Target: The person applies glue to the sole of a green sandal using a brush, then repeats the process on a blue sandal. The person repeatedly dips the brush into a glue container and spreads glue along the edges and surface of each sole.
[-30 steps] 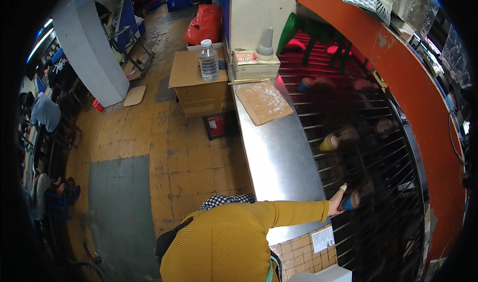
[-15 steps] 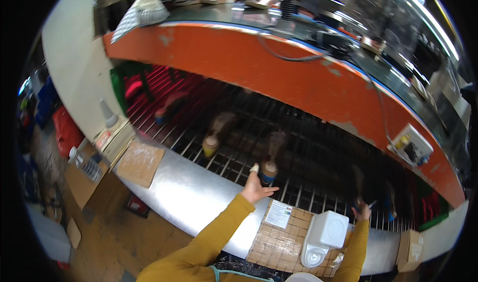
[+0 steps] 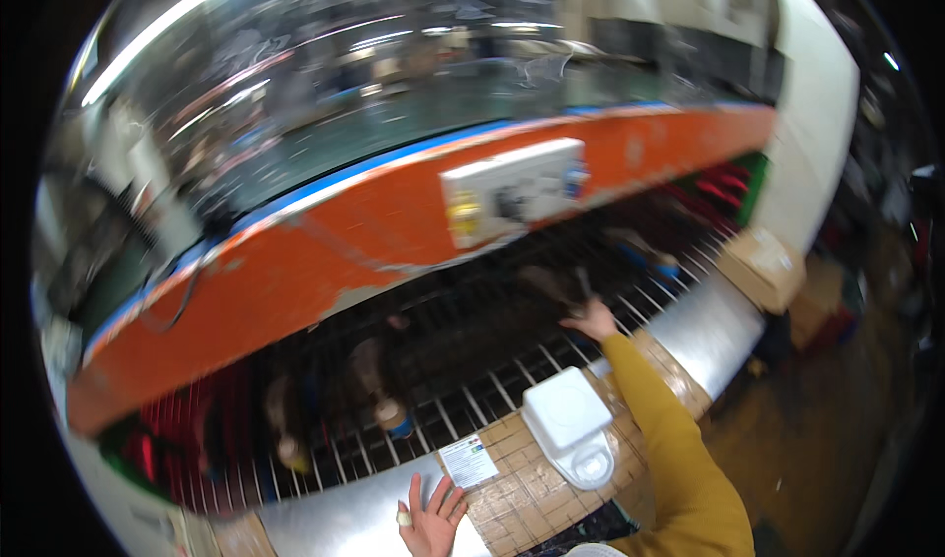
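Observation:
My left hand (image 3: 431, 523) is open over the metal ledge, palm up and fingers spread, with a pale cover on one fingertip. Nothing is in it. My right hand (image 3: 594, 321) reaches over the rack of metal bars (image 3: 532, 365), its fingers closed around a thin grey stick-like tool (image 3: 584, 283), blurred by motion. Beside those fingers lies a dark shoe-shaped piece (image 3: 547, 281); whether they touch is unclear. More such pieces lie on the bars: a blue-ended one (image 3: 392, 419), a yellow-ended one (image 3: 292, 452), and another blue-ended one (image 3: 658, 260) farther right.
An orange beam (image 3: 384, 237) with a white socket panel (image 3: 514, 191) spans above the rack. A white container (image 3: 568, 411) stands on the taped cardboard (image 3: 512, 498), near a printed sheet (image 3: 468, 462). A cardboard box (image 3: 763, 267) sits at the ledge's right end.
The view has swung to the right. My left hand has drawn back from beside the blue-ended piece to over the ledge. My right hand stays over the rack, by a dark shoe-shaped piece.

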A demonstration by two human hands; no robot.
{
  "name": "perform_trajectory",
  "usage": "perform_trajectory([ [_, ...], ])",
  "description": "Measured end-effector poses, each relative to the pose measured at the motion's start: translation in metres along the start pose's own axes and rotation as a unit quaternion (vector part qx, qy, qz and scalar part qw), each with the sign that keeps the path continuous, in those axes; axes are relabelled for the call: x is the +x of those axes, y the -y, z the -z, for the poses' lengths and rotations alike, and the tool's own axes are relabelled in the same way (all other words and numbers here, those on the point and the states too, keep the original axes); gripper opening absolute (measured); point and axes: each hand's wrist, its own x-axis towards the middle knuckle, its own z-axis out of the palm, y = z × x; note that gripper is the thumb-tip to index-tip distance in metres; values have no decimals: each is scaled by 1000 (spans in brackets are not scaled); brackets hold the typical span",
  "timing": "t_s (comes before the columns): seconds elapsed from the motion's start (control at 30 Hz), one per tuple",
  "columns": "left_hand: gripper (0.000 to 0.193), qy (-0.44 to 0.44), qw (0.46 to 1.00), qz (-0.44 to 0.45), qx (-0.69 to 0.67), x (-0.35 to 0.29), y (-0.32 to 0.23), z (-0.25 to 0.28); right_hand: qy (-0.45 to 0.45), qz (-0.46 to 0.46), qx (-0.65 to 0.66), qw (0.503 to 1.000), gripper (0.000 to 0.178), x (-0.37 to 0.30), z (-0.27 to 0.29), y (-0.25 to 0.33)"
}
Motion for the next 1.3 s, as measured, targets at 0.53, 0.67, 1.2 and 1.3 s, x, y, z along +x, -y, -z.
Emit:
perform_trajectory([
  [0.53, 75, 173, 984, 28, -34, 6, -4, 22, -287, -132, 171, 933, 71, -65, 125, 61],
  [0.67, 78, 320, 936, 59, -131, 4, -8, 19, -330, -17, 316, 890, 62, -123, 169, 67],
  [1.2, 119, 212, 965, 27, 155, -92, 61, -80, 156, 185, 492, 836, 61, -329, 133, 175],
  [1.3, 120, 126, 985, 56, 102, -111, 57, -54, 82, 162, 325, 928, 42, -331, 136, 158],
])
